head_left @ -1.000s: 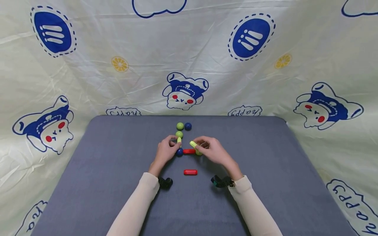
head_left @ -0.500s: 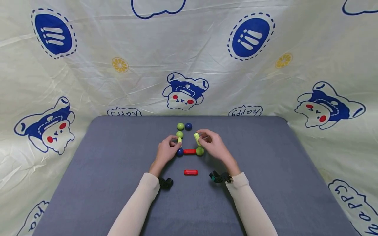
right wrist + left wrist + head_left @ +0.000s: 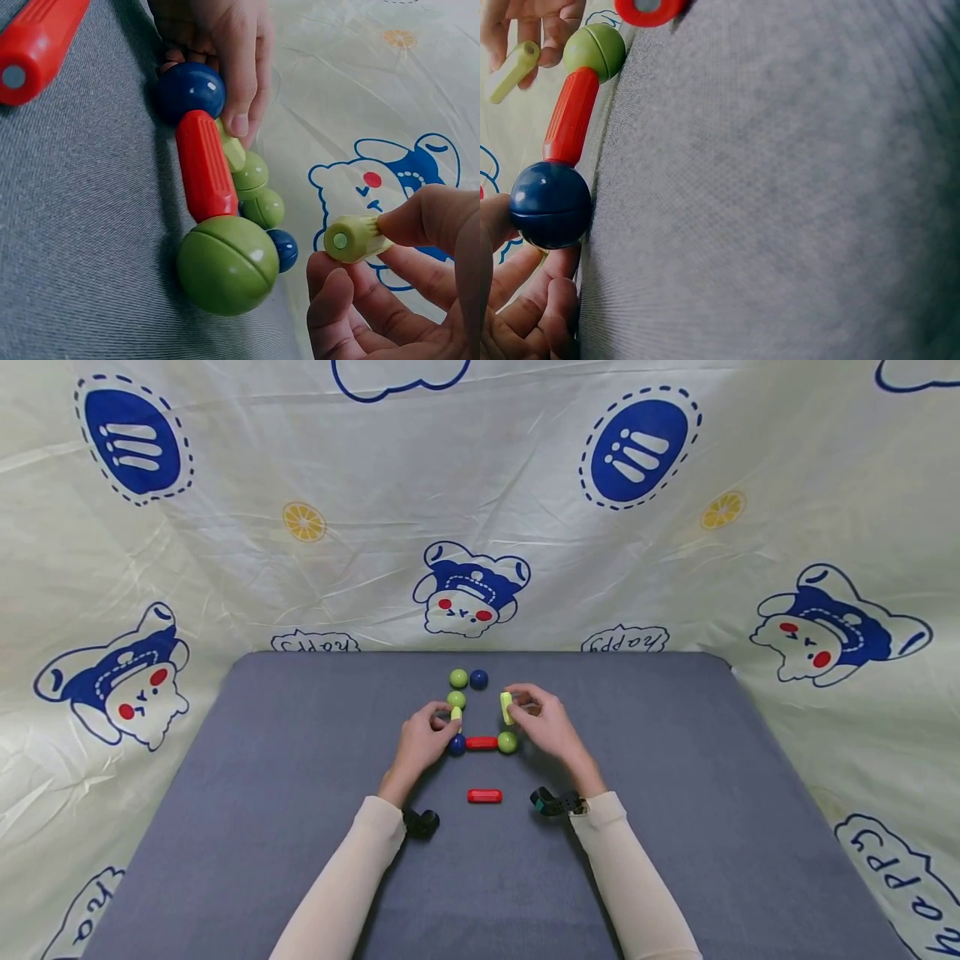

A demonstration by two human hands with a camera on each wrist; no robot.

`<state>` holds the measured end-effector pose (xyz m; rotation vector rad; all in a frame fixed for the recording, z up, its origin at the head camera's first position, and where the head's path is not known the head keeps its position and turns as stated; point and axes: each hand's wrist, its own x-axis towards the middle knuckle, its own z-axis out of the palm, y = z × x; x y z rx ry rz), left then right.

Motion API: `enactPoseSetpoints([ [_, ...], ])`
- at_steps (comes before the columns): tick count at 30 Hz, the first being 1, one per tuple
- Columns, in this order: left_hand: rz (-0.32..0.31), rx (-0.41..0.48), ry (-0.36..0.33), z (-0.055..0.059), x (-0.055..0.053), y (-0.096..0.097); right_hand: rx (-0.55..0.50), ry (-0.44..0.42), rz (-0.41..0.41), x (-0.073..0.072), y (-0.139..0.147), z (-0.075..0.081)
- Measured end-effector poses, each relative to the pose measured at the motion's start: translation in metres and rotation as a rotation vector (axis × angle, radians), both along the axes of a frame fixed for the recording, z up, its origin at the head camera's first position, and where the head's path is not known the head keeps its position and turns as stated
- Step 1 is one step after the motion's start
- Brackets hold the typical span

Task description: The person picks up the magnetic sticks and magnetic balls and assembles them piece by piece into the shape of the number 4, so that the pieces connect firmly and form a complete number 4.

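Note:
My left hand (image 3: 422, 745) pinches a yellow-green magnetic rod (image 3: 456, 718) between thumb and fingers. This rod lines up with a blue ball (image 3: 551, 206) at its near end and a green ball (image 3: 455, 698) at its far end. From the blue ball a red magnetic rod (image 3: 482, 743) runs right to another green ball (image 3: 229, 266). My right hand (image 3: 551, 727) holds a second yellow-green magnetic rod (image 3: 356, 238) between thumb and fingertips, raised beyond that right-hand ball. In the right wrist view its round metal end faces the camera, apart from the ball.
A loose red magnetic rod (image 3: 484, 796) lies on the grey table (image 3: 315, 860), nearer the body. Toward the back are one more green ball (image 3: 458, 678) and a second blue ball (image 3: 478, 679), side by side. A printed curtain (image 3: 360, 485) hangs behind the table.
My right hand has moved back and slightly right, away from the right-hand green ball, turning its yellow-green rod from slanted to nearly lengthwise. My left hand keeps its hold in place.

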<state>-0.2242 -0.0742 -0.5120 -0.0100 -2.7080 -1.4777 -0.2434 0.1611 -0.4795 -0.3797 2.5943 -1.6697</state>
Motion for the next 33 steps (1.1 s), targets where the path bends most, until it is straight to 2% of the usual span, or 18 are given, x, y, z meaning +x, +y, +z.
enactPoseSetpoints([
  [18, -0.003, 0.005, 0.005, -0.001, -0.001, 0.000, -0.010, -0.034, -0.022, -0.008, 0.001, -0.024],
  [33, -0.001, 0.013, 0.007, -0.001, 0.001, 0.000, 0.085, -0.021, -0.013, -0.006, 0.001, -0.031],
])
